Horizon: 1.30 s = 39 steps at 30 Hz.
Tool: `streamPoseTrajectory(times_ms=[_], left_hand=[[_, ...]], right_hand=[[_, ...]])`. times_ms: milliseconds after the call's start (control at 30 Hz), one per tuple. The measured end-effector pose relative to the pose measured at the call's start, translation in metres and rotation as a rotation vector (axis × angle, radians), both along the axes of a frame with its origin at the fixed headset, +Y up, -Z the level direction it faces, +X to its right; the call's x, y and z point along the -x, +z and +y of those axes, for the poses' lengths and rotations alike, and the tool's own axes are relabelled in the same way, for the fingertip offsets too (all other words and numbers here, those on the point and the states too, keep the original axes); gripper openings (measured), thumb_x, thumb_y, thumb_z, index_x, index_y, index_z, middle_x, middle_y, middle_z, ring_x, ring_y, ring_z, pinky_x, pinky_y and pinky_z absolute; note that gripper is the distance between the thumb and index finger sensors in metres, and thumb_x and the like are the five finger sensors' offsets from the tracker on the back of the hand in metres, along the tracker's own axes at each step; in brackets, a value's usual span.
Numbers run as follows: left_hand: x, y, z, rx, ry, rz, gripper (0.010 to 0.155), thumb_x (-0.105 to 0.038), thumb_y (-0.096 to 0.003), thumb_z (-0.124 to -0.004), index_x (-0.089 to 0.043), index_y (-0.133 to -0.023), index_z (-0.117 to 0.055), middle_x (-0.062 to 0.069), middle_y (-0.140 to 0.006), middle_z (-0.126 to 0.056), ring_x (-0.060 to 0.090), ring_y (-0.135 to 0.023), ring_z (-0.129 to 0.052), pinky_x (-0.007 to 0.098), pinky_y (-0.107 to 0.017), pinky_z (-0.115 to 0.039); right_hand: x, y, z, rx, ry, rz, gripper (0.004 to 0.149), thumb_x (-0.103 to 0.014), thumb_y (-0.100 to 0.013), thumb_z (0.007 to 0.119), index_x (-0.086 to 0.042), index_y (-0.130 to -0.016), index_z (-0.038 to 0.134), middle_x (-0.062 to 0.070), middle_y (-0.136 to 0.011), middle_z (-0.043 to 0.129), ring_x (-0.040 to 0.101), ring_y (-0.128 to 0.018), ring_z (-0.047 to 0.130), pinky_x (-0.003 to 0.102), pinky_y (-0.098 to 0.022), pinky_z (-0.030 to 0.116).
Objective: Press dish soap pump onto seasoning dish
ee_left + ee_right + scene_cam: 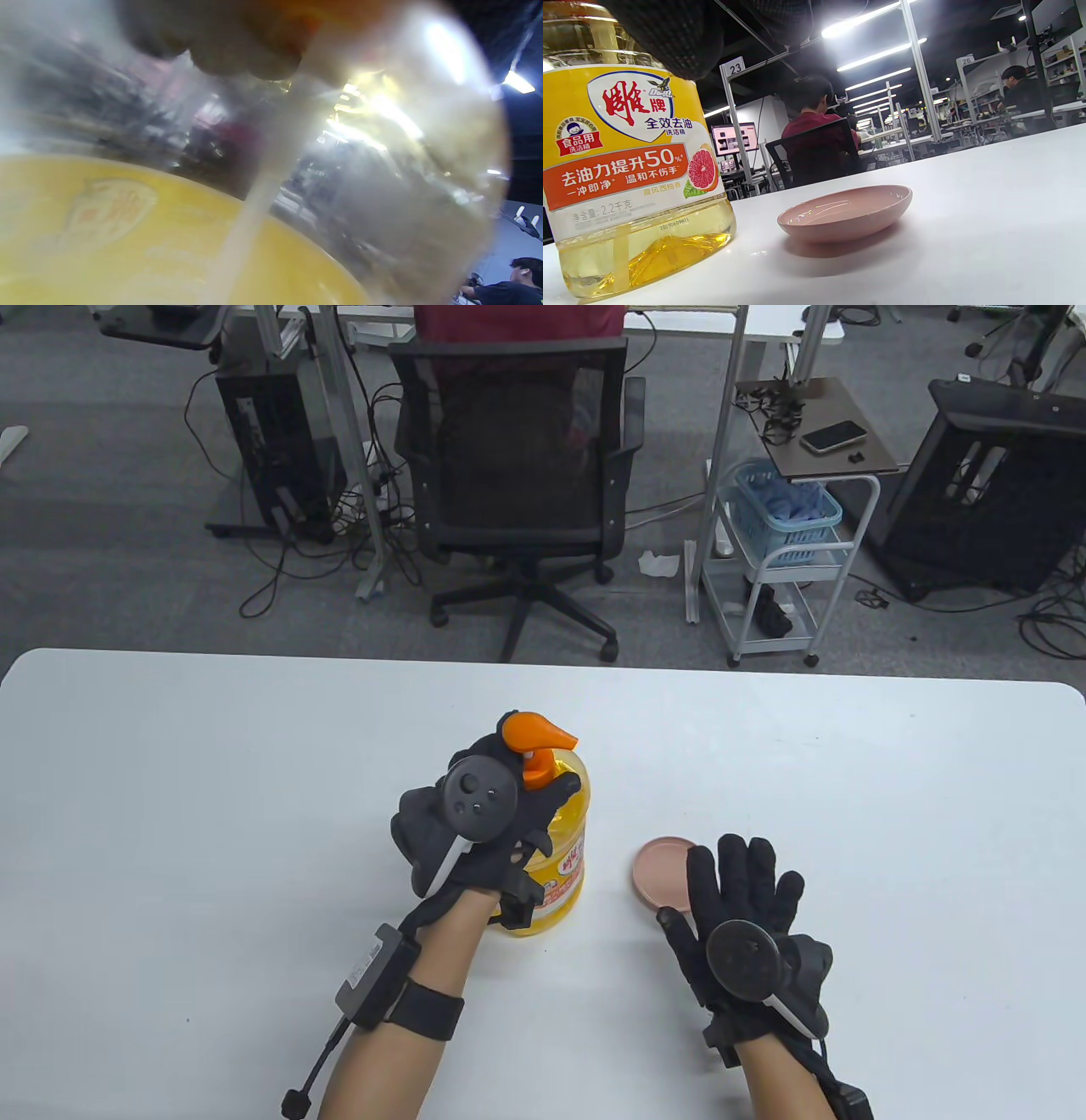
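A yellow dish soap bottle [567, 857] with an orange pump [534, 736] stands upright at the middle of the white table [212, 814]. My left hand [509, 802] grips the bottle around its shoulder, just under the pump. The pump's nozzle points right. A small pink seasoning dish [660, 872] lies on the table right of the bottle and looks empty. My right hand [736, 891] is open and flat, its fingers over the dish's right edge. The right wrist view shows the bottle [628, 169] and the dish [844, 212] apart. The left wrist view is a blurred close-up of the bottle [127, 233].
Beyond the table's far edge stand a black office chair [517, 475] and a white cart with a blue basket [785, 517]. The right wrist view shows people seated at other desks behind.
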<state>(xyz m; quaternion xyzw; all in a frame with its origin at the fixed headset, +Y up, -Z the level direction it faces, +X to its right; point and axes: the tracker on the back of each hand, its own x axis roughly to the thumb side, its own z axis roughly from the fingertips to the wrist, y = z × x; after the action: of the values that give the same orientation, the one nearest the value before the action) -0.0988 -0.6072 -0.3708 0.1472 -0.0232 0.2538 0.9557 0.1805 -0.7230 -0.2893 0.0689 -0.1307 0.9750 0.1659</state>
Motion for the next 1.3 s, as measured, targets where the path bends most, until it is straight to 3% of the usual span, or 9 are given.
streamPoseTrajectory(times_ms=[233, 467, 600, 800, 967, 1067, 1133, 1200, 1300], left_hand=[[0.008, 0.015, 0.005, -0.004, -0.111, -0.074, 0.094, -0.068, -0.0367, -0.082, -0.024, -0.109, -0.041, 0.01, -0.109, -0.065, 0.04, -0.098, -0.073, 0.064, -0.068, -0.065], [0.055, 0.045, -0.007, -0.093, -0.297, -0.202, 0.088, -0.067, -0.0399, -0.077, -0.025, -0.109, -0.043, 0.008, -0.115, -0.057, 0.037, -0.107, -0.064, 0.065, -0.073, -0.058], [0.087, 0.059, -0.035, -0.034, -0.335, -0.201, 0.087, -0.067, -0.0401, -0.077, -0.026, -0.11, -0.044, 0.007, -0.117, -0.055, 0.037, -0.109, -0.059, 0.066, -0.075, -0.055], [0.123, 0.066, -0.096, 0.069, -0.366, -0.168, 0.088, -0.069, -0.0405, -0.074, -0.027, -0.11, -0.04, 0.006, -0.119, -0.046, 0.038, -0.113, -0.048, 0.068, -0.076, -0.048], [0.136, 0.062, -0.121, 0.14, -0.39, -0.163, 0.088, -0.07, -0.0393, -0.071, -0.03, -0.11, -0.037, 0.005, -0.121, -0.039, 0.038, -0.114, -0.04, 0.07, -0.075, -0.042], [0.14, 0.064, -0.122, 0.135, -0.384, -0.162, 0.087, -0.069, -0.0401, -0.07, -0.029, -0.11, -0.036, 0.005, -0.121, -0.036, 0.037, -0.114, -0.036, 0.069, -0.076, -0.04], [0.141, 0.065, -0.121, 0.142, -0.381, -0.166, 0.087, -0.069, -0.0404, -0.07, -0.03, -0.11, -0.035, 0.005, -0.121, -0.035, 0.037, -0.114, -0.036, 0.07, -0.076, -0.039], [0.141, 0.068, -0.119, 0.141, -0.372, -0.164, 0.087, -0.069, -0.0404, -0.07, -0.03, -0.11, -0.035, 0.005, -0.121, -0.034, 0.037, -0.114, -0.035, 0.07, -0.076, -0.038], [0.141, 0.07, -0.116, 0.132, -0.357, -0.167, 0.087, -0.069, -0.0407, -0.069, -0.03, -0.11, -0.035, 0.005, -0.121, -0.033, 0.037, -0.114, -0.034, 0.07, -0.076, -0.038]], right_hand=[[-0.002, 0.0, 0.0, 0.003, -0.009, -0.006, 0.077, -0.05, -0.056, 0.072, -0.01, -0.114, 0.042, 0.025, -0.117, 0.023, 0.047, -0.101, 0.009, 0.073, -0.064, 0.011], [-0.001, -0.001, -0.001, 0.005, -0.004, -0.005, 0.076, -0.05, -0.056, 0.072, -0.01, -0.114, 0.043, 0.025, -0.117, 0.024, 0.047, -0.101, 0.009, 0.073, -0.064, 0.011], [0.001, -0.001, -0.001, 0.01, 0.001, -0.003, 0.076, -0.05, -0.056, 0.072, -0.01, -0.114, 0.043, 0.026, -0.117, 0.024, 0.047, -0.101, 0.009, 0.073, -0.064, 0.012], [0.004, -0.003, -0.005, 0.026, 0.01, 0.002, 0.077, -0.05, -0.056, 0.072, -0.009, -0.114, 0.043, 0.026, -0.117, 0.024, 0.047, -0.101, 0.009, 0.073, -0.064, 0.012], [0.003, -0.004, -0.008, 0.042, -0.002, -0.011, 0.076, -0.049, -0.056, 0.072, -0.01, -0.114, 0.043, 0.026, -0.116, 0.025, 0.048, -0.102, 0.011, 0.075, -0.065, 0.015], [0.001, -0.005, -0.007, 0.03, -0.019, -0.046, 0.075, -0.048, -0.056, 0.074, -0.009, -0.113, 0.045, 0.029, -0.115, 0.031, 0.052, -0.102, 0.021, 0.076, -0.066, 0.024], [-0.001, -0.006, -0.005, 0.014, -0.033, -0.074, 0.074, -0.046, -0.056, 0.076, -0.007, -0.112, 0.049, 0.032, -0.112, 0.04, 0.056, -0.099, 0.037, 0.076, -0.067, 0.038], [-0.004, -0.011, -0.002, -0.002, -0.048, -0.123, 0.071, -0.043, -0.055, 0.078, -0.004, -0.11, 0.053, 0.034, -0.107, 0.051, 0.057, -0.091, 0.057, 0.071, -0.064, 0.056], [-0.012, -0.024, -0.004, 0.047, -0.101, -0.2, 0.067, -0.038, -0.054, 0.079, -0.001, -0.106, 0.058, 0.034, -0.099, 0.062, 0.053, -0.077, 0.073, 0.064, -0.055, 0.07]])
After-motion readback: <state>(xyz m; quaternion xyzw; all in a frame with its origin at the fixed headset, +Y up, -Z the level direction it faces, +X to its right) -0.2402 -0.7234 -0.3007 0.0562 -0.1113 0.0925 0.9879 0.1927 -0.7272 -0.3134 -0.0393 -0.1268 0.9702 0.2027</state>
